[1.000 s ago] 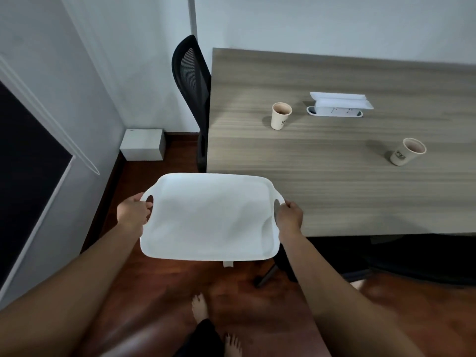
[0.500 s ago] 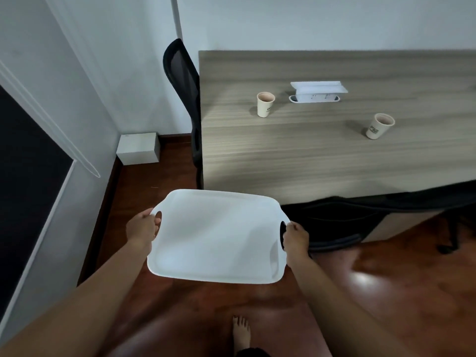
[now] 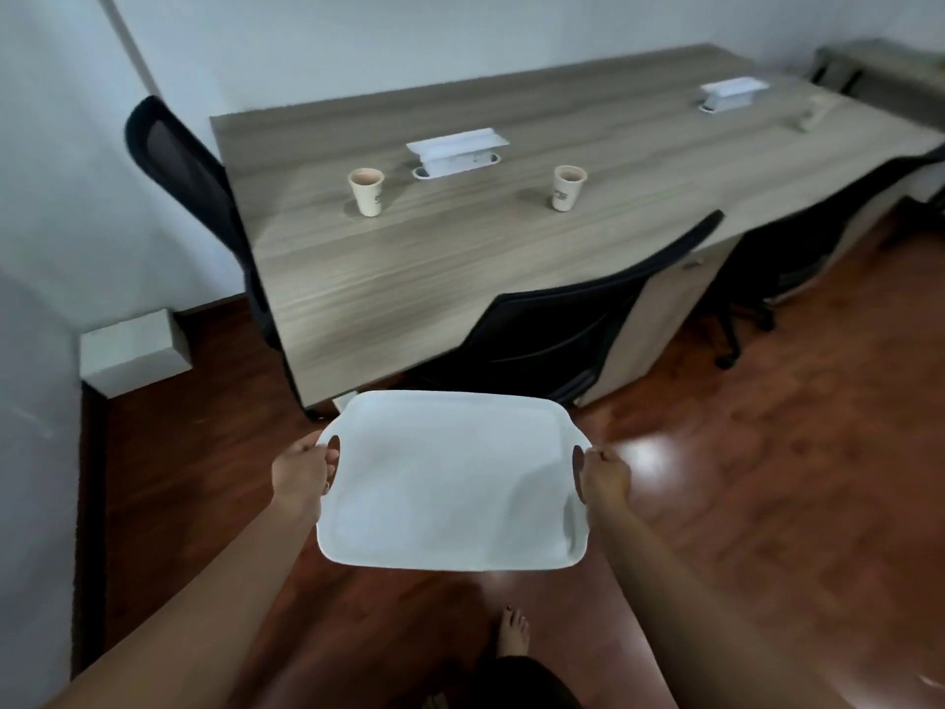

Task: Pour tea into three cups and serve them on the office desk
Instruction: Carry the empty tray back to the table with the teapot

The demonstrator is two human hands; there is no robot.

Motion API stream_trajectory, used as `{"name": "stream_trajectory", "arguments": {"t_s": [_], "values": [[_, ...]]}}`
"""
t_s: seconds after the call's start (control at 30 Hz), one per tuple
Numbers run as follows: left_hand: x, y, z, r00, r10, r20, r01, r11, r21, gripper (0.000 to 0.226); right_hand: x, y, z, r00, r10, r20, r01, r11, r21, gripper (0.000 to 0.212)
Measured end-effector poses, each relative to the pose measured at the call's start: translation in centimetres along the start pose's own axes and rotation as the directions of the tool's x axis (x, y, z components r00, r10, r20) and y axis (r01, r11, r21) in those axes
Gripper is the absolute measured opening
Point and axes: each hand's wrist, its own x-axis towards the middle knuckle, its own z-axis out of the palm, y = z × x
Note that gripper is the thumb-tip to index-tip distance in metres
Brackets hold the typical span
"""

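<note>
I hold a white tray [image 3: 450, 483] level over the floor, a little in front of the desk's near edge; nothing lies on it. My left hand [image 3: 301, 473] grips its left handle and my right hand [image 3: 603, 475] grips its right handle. Two paper cups stand upright on the long wooden desk [image 3: 460, 268]: one cup [image 3: 366, 190] toward the left, another cup [image 3: 566, 187] further right. A third pale cup-like object [image 3: 813, 114] at the desk's far right is too blurred to make out.
Black office chairs stand at the desk: one [image 3: 189, 197] at its left end, one [image 3: 572, 330] tucked under the near side, another [image 3: 797, 243] to the right. Two white socket boxes [image 3: 455, 151] [image 3: 731, 92] sit on the desk. A white box [image 3: 133, 350] is on the floor.
The view has swung right and pulled back from the desk, showing its far end. The tray stays in both hands and now sits lower in the view.
</note>
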Motion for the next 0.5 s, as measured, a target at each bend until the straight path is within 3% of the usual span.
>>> {"name": "stream_trajectory", "arguments": {"t_s": [0.17,0.5], "values": [[-2.8,0.1,7.0,0.99,0.003,0.141,-0.014,0.997,0.075,0.043,2.2,-0.2,-7.4,0.995,0.053,-0.085,-0.048,0.997,0.062,0.034],[-9.0,-0.4,26.3,0.957,0.036,0.287,-0.079,0.987,0.143,0.042,12.7,-2.5,-21.7,0.972,0.097,-0.212,-0.066,0.987,0.15,0.034]]}}
